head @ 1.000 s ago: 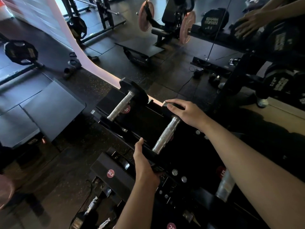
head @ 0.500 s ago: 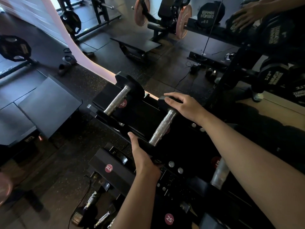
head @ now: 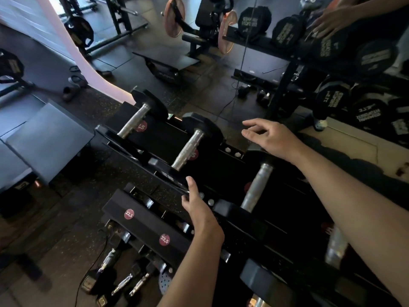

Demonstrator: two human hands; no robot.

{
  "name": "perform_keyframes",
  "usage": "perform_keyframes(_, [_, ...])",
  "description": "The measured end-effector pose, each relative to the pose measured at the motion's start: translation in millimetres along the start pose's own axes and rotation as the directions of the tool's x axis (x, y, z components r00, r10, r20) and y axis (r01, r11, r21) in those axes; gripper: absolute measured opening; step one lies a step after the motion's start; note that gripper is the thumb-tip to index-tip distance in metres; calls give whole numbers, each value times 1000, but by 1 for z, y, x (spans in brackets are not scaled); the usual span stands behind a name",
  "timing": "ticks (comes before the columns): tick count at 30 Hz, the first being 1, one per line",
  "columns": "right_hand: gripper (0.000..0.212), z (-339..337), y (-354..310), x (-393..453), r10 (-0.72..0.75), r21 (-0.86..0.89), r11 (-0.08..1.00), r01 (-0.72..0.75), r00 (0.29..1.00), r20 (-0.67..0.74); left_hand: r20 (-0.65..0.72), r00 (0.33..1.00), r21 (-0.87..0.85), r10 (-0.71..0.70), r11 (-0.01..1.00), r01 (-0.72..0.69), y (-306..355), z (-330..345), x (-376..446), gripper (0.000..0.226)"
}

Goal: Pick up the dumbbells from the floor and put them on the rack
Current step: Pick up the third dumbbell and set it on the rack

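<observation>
The black rubber-headed dumbbell with a knurled steel handle point(head: 188, 149) lies cradled in the black steel rack point(head: 221, 171), so the right hand point(head: 272, 136) hovers released while the left hand point(head: 199, 207), fingers loose, touches the rack's front rail, grasping nothing.

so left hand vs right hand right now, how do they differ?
The left hand rests against the front end of the black hex dumbbell with the silver knurled handle on the black steel rack, fingers together. The right hand hovers above the rack's rear edge, fingers spread, touching nothing visible. The left sits nearer the camera. Both are bare, holding nothing.
</observation>
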State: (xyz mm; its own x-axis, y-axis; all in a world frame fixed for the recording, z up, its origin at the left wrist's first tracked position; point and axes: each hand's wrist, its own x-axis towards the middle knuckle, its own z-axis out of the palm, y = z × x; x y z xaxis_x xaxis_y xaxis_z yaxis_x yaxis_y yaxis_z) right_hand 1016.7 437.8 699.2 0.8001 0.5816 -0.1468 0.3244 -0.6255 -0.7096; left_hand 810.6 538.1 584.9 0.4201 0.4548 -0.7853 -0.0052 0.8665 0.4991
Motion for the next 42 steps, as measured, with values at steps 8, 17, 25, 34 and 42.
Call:
perform_keyframes(8, [62,-6,33,-48,-10,-91,996,8,1000,-21,33,995,106,-97,990,93,-43,15,-59,165])
perform_keyframes(17, [45,-1,55,-58,1,-24,1000,-3,995,-101,-66,994,53,-93,994,96,-52,30,-76,100])
perform_keyframes(25, [44,9,68,-60,-49,90,994,63,988,-145,-149,987,68,65,996,-55,-65,34,-69,110])
perform_keyframes(34, [49,11,68,-60,-49,57,997,60,983,-177,-142,987,75,78,995,-67,-66,34,-68,114])
perform_keyframes(42, [49,14,70,-58,-42,57,997,54,981,-190,-124,991,59,59,997,-52,-66,34,-65,113])
